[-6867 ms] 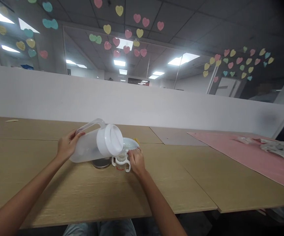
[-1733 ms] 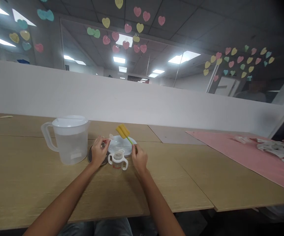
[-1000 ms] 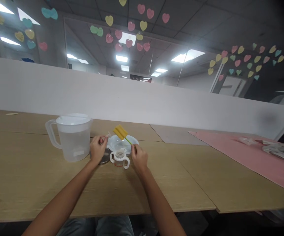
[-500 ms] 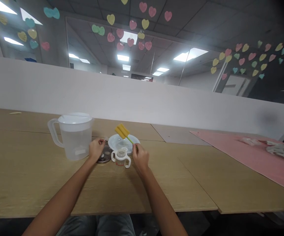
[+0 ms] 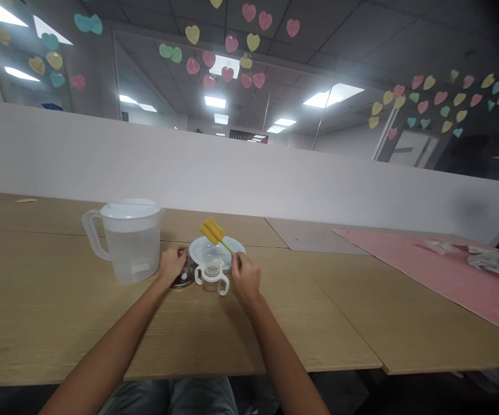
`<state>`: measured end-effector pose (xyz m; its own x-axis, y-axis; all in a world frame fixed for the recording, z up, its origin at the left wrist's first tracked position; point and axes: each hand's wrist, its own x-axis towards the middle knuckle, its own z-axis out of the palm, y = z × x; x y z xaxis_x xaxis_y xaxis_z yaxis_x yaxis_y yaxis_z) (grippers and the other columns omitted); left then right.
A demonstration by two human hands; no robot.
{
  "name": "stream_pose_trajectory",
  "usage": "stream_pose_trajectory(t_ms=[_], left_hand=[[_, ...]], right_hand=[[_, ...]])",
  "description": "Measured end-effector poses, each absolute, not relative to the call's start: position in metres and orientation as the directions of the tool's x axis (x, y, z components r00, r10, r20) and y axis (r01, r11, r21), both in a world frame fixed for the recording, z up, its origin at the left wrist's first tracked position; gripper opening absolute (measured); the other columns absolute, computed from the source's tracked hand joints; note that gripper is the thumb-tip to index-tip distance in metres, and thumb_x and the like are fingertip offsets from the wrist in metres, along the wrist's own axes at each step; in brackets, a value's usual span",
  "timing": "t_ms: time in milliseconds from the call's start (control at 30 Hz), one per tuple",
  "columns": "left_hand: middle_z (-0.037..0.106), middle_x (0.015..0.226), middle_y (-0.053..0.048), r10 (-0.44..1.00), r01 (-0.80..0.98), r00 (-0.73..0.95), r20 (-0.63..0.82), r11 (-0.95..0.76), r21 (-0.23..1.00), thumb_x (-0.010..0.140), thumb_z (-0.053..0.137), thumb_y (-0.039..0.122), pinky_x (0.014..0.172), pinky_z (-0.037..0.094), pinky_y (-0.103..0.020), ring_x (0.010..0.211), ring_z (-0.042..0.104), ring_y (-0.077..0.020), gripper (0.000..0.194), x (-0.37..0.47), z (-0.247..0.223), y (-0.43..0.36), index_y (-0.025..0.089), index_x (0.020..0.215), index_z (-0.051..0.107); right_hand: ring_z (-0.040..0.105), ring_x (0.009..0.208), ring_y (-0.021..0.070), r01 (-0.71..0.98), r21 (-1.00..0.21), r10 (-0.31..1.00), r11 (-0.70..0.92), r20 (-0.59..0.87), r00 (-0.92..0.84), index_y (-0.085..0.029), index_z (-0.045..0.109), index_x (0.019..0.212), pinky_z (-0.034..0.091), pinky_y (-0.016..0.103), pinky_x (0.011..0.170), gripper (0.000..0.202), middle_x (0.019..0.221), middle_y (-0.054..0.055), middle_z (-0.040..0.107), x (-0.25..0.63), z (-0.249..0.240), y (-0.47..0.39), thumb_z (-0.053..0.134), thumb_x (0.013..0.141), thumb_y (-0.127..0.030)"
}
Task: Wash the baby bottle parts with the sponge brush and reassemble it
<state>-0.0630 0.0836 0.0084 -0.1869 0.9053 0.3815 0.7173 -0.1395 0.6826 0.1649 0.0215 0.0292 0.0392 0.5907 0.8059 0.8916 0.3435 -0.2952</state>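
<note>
Head view: the right hand (image 5: 246, 275) is raised beside the bowl, and its grip pinches the brush (image 5: 213, 230) by the thin green handle. The yellow sponge head points up and to the left, clear of the surface (image 5: 123, 346); the handle slants down to the right into the fingertips. From this angle the sponge head overlaps the far left rim of the bowl (image 5: 241, 251), which is wide and pale.

The left hand (image 5: 172, 264) is at the left side of the tray (image 5: 180, 286), its fingers curled and turned partly away. I cannot tell whether its grip pinches anything or is merely bent. The tray is round and dark, with a small white piece in it; the rest of what lies inside is mostly hidden by the hand.

The bottle (image 5: 212, 283) stands upright between the two hands, in front of the bowl and just right of the tray. It is clear, with red print, a bare threaded neck and a white collar with two curved handles.

Left of the left hand stands the jug (image 5: 132, 245), upright and translucent, with its white lid (image 5: 131, 208) on and its handle to the left. Well to the right, a pink cloth (image 5: 422, 276) covers part of the surface, with pale crumpled fabric (image 5: 495, 264) on top.
</note>
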Motion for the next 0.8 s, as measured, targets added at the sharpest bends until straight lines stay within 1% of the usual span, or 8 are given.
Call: stream_pose_trajectory(t_ms=[167,267,367,433,500,600,700,800], left_hand=[[0.07,0.102,-0.007,0.772,0.758,-0.063,0.633,-0.376,0.533,0.086,0.042,0.025,0.084,0.046,-0.029,0.092,0.064,-0.0187,0.03,-0.046,0.028,0.074,0.018,0.101,0.066],[0.068,0.106,-0.008,0.846,0.839,0.047,0.531,-0.322,0.439,0.086,0.045,0.03,0.087,0.044,-0.029,0.099,0.061,-0.0197,0.03,-0.027,0.04,0.079,0.017,0.102,0.067],[0.071,0.097,-0.012,0.892,0.879,0.054,0.449,-0.255,0.402,0.075,0.061,0.038,0.085,0.044,-0.035,0.097,0.061,-0.0263,0.03,-0.012,0.047,0.09,0.017,0.094,0.071],[0.072,0.088,-0.012,0.901,0.89,0.029,0.433,-0.221,0.399,0.067,0.068,0.037,0.087,0.042,-0.04,0.097,0.06,-0.0306,0.026,-0.007,0.05,0.097,0.018,0.085,0.072],[0.072,0.084,-0.012,0.899,0.893,0.005,0.438,-0.201,0.402,0.066,0.068,0.034,0.089,0.04,-0.044,0.1,0.059,-0.0328,0.021,-0.007,0.054,0.1,0.018,0.08,0.073],[0.071,0.093,-0.012,0.88,0.889,-0.026,0.474,-0.197,0.414,0.074,0.06,0.036,0.091,0.038,-0.046,0.104,0.056,-0.0326,0.026,-0.014,0.054,0.094,0.019,0.09,0.071],[0.067,0.105,-0.011,0.799,0.796,-0.085,0.596,-0.305,0.523,0.082,0.051,0.034,0.089,0.042,-0.041,0.101,0.058,-0.0268,0.033,-0.026,0.046,0.082,0.018,0.106,0.065],[0.064,0.108,-0.012,0.654,0.601,-0.221,0.723,-0.493,0.629,0.087,0.042,0.032,0.087,0.046,-0.037,0.096,0.06,-0.0221,0.036,-0.033,0.035,0.07,0.015,0.114,0.058]], right_hand=[[0.047,0.049,0.0092,0.887,-0.311,0.596,0.341,0.801,0.052,-0.017,0.064,0.077,0.022,0.022,0.05,0.048,0.056,0.001,0.059,0.165,0.029,0.022,0.028,0.095,-0.042],[0.048,0.049,0.0095,0.887,-0.316,0.596,0.338,0.801,0.058,-0.017,0.065,0.077,0.022,0.022,0.051,0.047,0.057,0.002,0.061,0.166,0.028,0.022,0.029,0.094,-0.042],[0.05,0.049,0.0103,0.892,-0.32,0.596,0.319,0.8,0.073,-0.017,0.065,0.079,0.022,0.022,0.051,0.047,0.059,0.002,0.062,0.168,0.026,0.024,0.029,0.094,-0.042],[0.05,0.049,0.0106,0.898,-0.319,0.601,0.302,0.795,0.08,-0.017,0.065,0.079,0.021,0.022,0.05,0.047,0.059,0.003,0.062,0.169,0.025,0.026,0.029,0.094,-0.043],[0.05,0.048,0.0108,0.904,-0.316,0.608,0.287,0.789,0.083,-0.017,0.065,0.078,0.021,0.023,0.05,0.047,0.058,0.003,0.062,0.17,0.025,0.026,0.029,0.094,-0.042],[0.05,0.049,0.011,0.904,-0.325,0.62,0.279,0.78,0.089,-0.017,0.065,0.078,0.021,0.023,0.05,0.046,0.06,0.003,0.063,0.17,0.026,0.026,0.029,0.094,-0.042],[0.05,0.05,0.0111,0.895,-0.354,0.623,0.271,0.773,0.117,-0.018,0.065,0.08,0.021,0.022,0.051,0.045,0.06,0.003,0.064,0.169,0.027,0.026,0.03,0.094,-0.042],[0.05,0.05,0.0109,0.894,-0.367,0.621,0.256,0.772,0.139,-0.018,0.066,0.081,0.021,0.022,0.05,0.043,0.061,0.003,0.064,0.169,0.026,0.027,0.032,0.093,-0.041]])
